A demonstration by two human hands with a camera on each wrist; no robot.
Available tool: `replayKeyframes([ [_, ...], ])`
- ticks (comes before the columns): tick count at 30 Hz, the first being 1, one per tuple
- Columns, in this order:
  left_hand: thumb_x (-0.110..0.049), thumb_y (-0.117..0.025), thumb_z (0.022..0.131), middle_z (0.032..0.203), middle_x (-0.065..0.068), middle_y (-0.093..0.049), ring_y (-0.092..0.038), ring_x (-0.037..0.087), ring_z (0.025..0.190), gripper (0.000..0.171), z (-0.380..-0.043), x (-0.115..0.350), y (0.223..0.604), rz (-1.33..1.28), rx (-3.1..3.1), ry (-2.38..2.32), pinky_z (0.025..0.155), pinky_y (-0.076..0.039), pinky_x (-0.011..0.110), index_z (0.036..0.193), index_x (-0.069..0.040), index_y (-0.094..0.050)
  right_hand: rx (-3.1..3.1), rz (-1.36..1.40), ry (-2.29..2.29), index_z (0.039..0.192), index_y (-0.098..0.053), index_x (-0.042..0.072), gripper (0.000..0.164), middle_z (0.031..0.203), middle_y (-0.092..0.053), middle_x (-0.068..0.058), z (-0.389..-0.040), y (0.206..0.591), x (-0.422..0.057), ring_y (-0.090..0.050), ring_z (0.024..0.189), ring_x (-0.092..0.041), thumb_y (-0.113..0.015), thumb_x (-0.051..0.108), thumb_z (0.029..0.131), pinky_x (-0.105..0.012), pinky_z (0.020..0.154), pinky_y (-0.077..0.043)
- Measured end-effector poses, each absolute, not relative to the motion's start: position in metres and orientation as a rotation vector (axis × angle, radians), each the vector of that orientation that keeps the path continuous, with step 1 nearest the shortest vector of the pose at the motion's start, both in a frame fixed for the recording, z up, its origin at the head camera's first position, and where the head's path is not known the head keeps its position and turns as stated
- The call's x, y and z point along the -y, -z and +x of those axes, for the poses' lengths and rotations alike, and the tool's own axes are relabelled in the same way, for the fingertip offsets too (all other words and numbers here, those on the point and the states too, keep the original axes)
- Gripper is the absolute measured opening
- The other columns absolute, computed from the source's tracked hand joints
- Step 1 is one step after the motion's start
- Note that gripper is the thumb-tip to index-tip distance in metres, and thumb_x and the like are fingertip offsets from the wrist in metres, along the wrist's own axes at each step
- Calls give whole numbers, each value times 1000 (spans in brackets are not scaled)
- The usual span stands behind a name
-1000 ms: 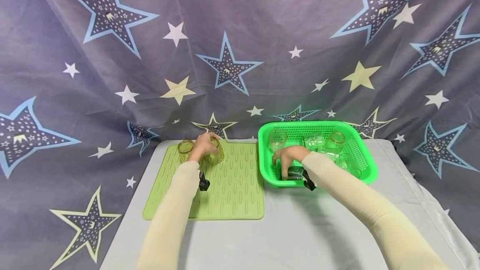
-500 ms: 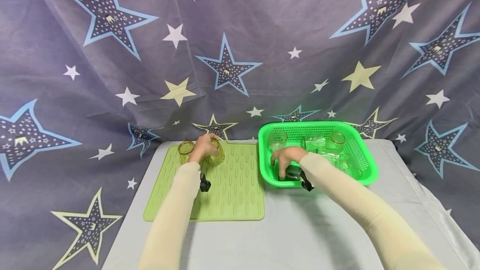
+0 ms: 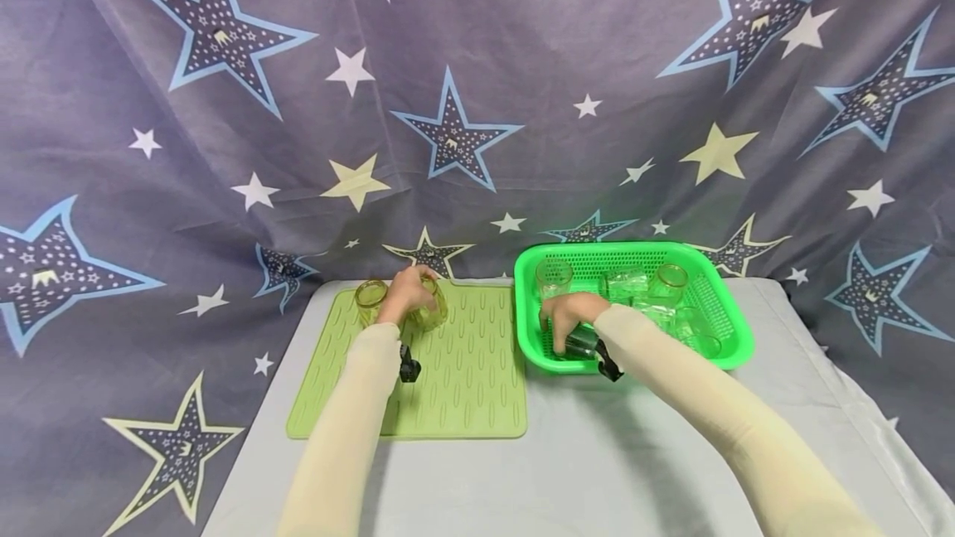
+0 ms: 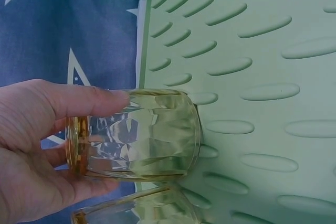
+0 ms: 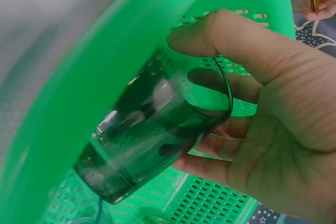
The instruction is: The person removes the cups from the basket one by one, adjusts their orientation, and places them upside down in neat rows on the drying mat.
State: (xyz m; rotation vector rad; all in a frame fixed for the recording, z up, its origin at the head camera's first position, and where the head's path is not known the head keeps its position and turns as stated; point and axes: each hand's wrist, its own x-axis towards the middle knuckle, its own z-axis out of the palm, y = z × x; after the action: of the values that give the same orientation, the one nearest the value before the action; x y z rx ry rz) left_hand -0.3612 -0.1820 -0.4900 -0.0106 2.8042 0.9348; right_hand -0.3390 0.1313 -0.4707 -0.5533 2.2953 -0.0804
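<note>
1 mat [image 3: 466, 371] on table [image 3: 477, 487], starry curtain [image 3: 515, 31].

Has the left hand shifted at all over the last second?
No, not visibly: judged against the green mat in the head view, the left hand stays in the same spot, holding the yellow glass.

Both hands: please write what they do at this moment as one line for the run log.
left hand: holds yellow glass on mat | right hand: grips dark glass in basket | second yellow glass: on mat
</note>
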Motion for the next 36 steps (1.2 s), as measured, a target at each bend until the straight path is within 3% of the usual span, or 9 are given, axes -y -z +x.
replayKeyframes([
  [9, 3, -81, 70, 138, 21, -59, -58, 39, 118, 60, -359, 183, 492, -28, -2795, -963, 101, -52, 52, 127, -10, -65, -2305, -587, 30, 142, -60, 17, 60, 162, -37, -12, -339, 452, -129, -57, 103, -21, -79, 24, 85, -40, 83, -54],
  [13, 1, -81, 70, 138, 21, -60, -58, 38, 114, 61, -363, 186, 494, -31, -2801, -933, 97, -54, 50, 128, -11, -65, -2313, -588, 35, 140, -60, 19, 62, 165, -32, -12, -339, 442, -133, -54, 113, -22, -81, 17, 81, -42, 87, -56],
  [16, 1, -81, 70, 138, 20, -60, -58, 36, 109, 61, -365, 188, 495, -47, -2796, -930, 91, -56, 48, 128, -12, -65, -2327, -623, 58, 135, -59, 16, 59, 161, -37, -11, -339, 439, -139, -51, 117, -24, -81, 11, 80, -39, 83, -54],
  [20, 2, -81, 71, 141, 22, -57, -57, 35, 105, 61, -365, 189, 495, -53, -2775, -958, 86, -56, 47, 129, -11, -64, -2350, -645, 189, 127, -56, 10, 56, 155, -42, -14, -339, 442, -152, -51, 102, -24, -81, 4, 78, -33, 72, -46],
  [23, 1, -81, 73, 144, 22, -55, -57, 35, 106, 61, -364, 189, 495, -41, -2765, -956, 88, -56, 47, 130, -11, -63, -2377, -691, 326, 122, -55, 6, 56, 154, -43, -19, -339, 447, -164, -50, 100, -22, -80, 0, 72, -29, 72, -47],
  [27, 0, -82, 74, 146, 22, -54, -57, 36, 110, 60, -361, 187, 493, -45, -2761, -956, 91, -56, 48, 130, -12, -63, -2401, -726, 603, 115, -54, 1, 55, 130, -54, -23, -337, 450, -181, -47, 89, -21, -76, -5, 65, -29, 71, -45],
  [30, 0, -81, 75, 147, 22, -52, -57, 37, 113, 59, -358, 185, 491, -43, -2765, -976, 93, -56, 49, 130, -11, -62, -2394, -710, 847, 115, -52, -1, 55, 105, -51, -20, -333, 448, -194, -41, 79, -21, -73, -9, 65, -29, 67, -42],
  [36, 1, -81, 75, 150, 25, -48, -54, 42, 124, 61, -355, 183, 489, -34, -2768, -1008, 100, -53, 53, 131, -10, -61, -2391, -694, 1173, 119, -51, -5, 56, 96, -43, -20, -326, 443, -217, -39, 83, -27, -75, -10, 69, -33, 72, -40],
])
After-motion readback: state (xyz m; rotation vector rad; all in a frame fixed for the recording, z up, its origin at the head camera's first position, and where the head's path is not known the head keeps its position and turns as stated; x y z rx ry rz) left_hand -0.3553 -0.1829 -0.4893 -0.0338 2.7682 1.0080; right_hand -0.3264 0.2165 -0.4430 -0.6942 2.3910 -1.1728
